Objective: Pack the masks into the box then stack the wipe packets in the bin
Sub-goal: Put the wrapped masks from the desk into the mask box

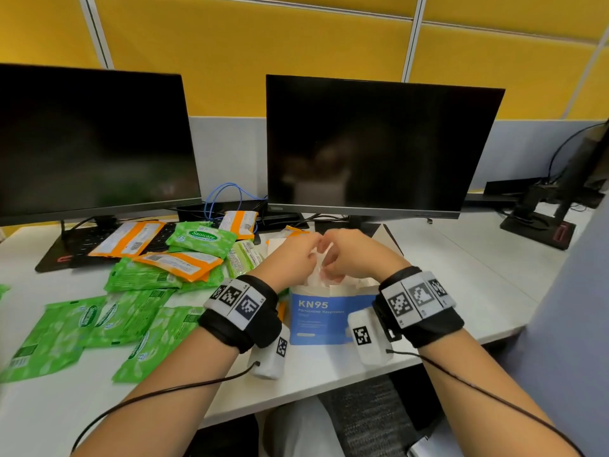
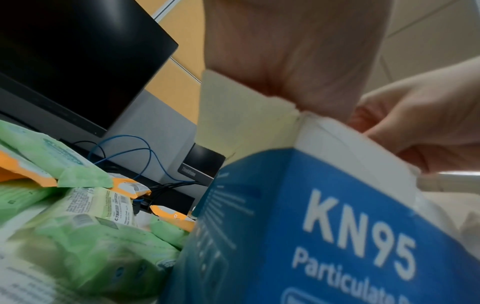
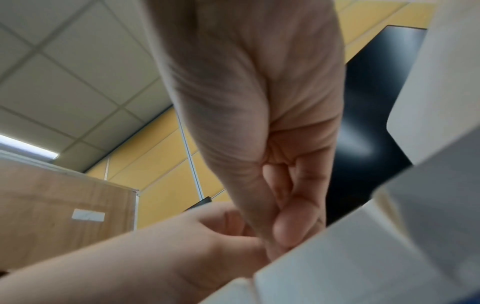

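Note:
A blue and white KN95 box (image 1: pixel 324 319) (image 2: pixel 324 226) stands upright near the desk's front edge, its top flaps open. Both hands meet just above the opening. My left hand (image 1: pixel 301 255) and right hand (image 1: pixel 333 255) each pinch a white mask (image 1: pixel 321 275) that sticks up out of the box. In the right wrist view my right hand's fingers (image 3: pixel 293 201) are curled, with a white box flap (image 3: pixel 350 257) in front. Green wipe packets (image 1: pixel 62 331) and orange wipe packets (image 1: pixel 184 262) lie scattered over the desk's left half. No bin is in view.
Two dark monitors (image 1: pixel 379 146) (image 1: pixel 92 140) stand behind on the white desk (image 1: pixel 461 275), with a black keyboard (image 1: pixel 95 242) under some packets and blue cables (image 1: pixel 224 199) between the monitors. Another monitor stand (image 1: pixel 540 222) sits far right.

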